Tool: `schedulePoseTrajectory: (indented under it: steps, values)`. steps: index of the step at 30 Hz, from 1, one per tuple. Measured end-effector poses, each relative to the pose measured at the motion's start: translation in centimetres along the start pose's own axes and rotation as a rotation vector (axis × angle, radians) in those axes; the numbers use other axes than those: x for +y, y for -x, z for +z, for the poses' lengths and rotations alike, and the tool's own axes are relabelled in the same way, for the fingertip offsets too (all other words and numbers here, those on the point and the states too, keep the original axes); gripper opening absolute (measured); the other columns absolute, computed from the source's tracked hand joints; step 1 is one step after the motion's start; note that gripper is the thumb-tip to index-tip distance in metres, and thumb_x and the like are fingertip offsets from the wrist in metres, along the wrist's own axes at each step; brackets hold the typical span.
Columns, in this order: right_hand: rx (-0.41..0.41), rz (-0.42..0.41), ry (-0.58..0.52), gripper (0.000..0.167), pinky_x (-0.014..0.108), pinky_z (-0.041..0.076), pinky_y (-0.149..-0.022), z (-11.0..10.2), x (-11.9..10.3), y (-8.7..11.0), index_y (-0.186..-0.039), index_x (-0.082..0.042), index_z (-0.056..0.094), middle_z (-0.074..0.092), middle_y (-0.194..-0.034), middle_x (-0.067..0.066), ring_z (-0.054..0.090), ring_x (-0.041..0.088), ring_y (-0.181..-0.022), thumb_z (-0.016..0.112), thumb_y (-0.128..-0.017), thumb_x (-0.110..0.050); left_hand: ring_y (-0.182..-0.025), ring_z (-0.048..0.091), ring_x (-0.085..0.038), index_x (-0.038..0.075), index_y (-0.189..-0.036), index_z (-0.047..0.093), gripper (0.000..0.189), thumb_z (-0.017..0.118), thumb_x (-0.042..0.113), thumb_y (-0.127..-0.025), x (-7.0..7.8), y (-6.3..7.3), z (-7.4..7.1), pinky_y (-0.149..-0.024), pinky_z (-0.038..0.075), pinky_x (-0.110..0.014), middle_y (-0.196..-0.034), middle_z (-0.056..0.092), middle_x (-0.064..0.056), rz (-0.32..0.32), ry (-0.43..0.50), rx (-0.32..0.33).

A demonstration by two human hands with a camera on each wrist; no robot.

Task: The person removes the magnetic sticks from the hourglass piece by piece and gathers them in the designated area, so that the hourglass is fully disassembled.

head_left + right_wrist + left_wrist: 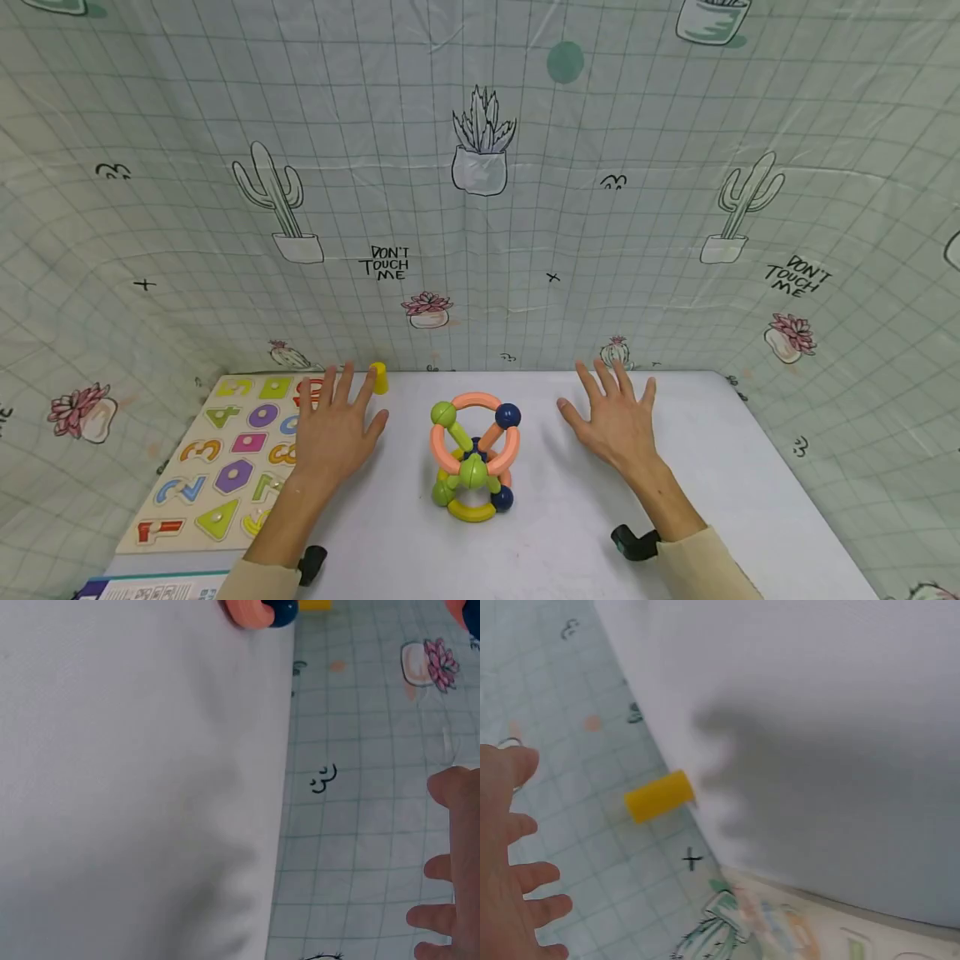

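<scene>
On the white table stands a toy built of balls and rods, with green and dark blue balls joined by salmon, green and yellow pieces. My left hand is spread to its left, fingers straight, holding nothing; it partly covers a number puzzle board. Just past its index fingertip is a yellow cylinder, which the left wrist view shows as a plain yellow cylinder at the table edge. To the right of the toy my right hand is spread too, with nothing in it.
The puzzle board carries coloured numbers and shapes. A printed box or booklet lies at the lower left edge. Behind the table hangs a grid-patterned cloth with cactus drawings, and it also flanks both sides.
</scene>
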State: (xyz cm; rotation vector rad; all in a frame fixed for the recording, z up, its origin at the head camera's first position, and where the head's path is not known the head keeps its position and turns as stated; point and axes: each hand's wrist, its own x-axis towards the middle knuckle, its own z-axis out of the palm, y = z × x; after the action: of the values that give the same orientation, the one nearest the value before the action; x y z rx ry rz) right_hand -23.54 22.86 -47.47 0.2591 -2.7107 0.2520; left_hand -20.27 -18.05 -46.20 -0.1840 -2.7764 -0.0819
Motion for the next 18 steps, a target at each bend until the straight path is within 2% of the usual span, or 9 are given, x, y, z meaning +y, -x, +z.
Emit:
schedulePoseTrajectory:
  steps: [5, 10, 14, 16, 18]
  values:
    - [0.066, -0.054, -0.038, 0.070, 0.080, 0.013, -0.107, -1.0, -0.8, 0.0, -0.147, -0.016, 0.051, 0.049, -0.150, 0.016, 0.033, 0.042, -0.144, 0.058, -0.092, -0.059, -0.139, 0.039, -0.042, 0.016, -0.148, 0.049, 0.062, 0.060, 0.046, -0.096, 1.1, -0.2, -1.7, -0.114, 0.022, -0.064, -0.150, 0.045, -0.020, 0.030, 0.089, 0.117]
    - [0.111, -0.101, -0.113, 0.063, 0.078, 0.019, -0.107, -2.2, -2.0, 0.2, -0.141, -0.015, 0.058, 0.057, -0.141, 0.014, 0.045, 0.039, -0.136, 0.062, -0.092, -0.054, -0.135, 0.045, -0.039, 0.014, -0.146, 0.052, 0.058, 0.060, 0.044, -0.097, 2.6, -0.1, -3.6, -0.109, 0.032, -0.061, -0.147, 0.049, -0.017, 0.061, 0.151, 0.159]
    - [0.078, -0.095, -0.245, 0.051, 0.065, 0.035, -0.104, -3.2, -3.0, 0.6, -0.134, -0.017, 0.063, 0.068, -0.125, 0.007, 0.059, 0.032, -0.120, 0.061, -0.096, -0.050, -0.132, 0.049, -0.039, 0.013, -0.145, 0.054, 0.056, 0.062, 0.042, -0.097, 3.7, 0.3, -4.7, -0.107, 0.036, -0.060, -0.144, 0.053, -0.016, 0.075, 0.227, 0.182]
    - [0.034, -0.070, -0.336, 0.045, 0.057, 0.045, -0.097, -3.9, -3.4, 0.9, -0.131, -0.018, 0.066, 0.071, -0.115, 0.003, 0.065, 0.026, -0.110, 0.059, -0.098, -0.049, -0.127, 0.054, -0.038, 0.013, -0.143, 0.055, 0.054, 0.063, 0.041, -0.097, 4.1, 0.6, -5.0, -0.102, 0.042, -0.059, -0.140, 0.056, -0.015, 0.074, 0.300, 0.189]
    - [-0.009, -0.043, -0.444, 0.040, 0.051, 0.051, -0.089, -4.7, -3.9, 1.2, -0.126, -0.020, 0.068, 0.073, -0.107, -0.003, 0.066, 0.020, -0.102, 0.058, -0.100, -0.048, -0.118, 0.060, -0.035, 0.015, -0.143, 0.055, 0.052, 0.063, 0.039, -0.098, 4.6, 0.9, -5.3, -0.092, 0.050, -0.054, -0.135, 0.059, -0.014, 0.057, 0.407, 0.170]
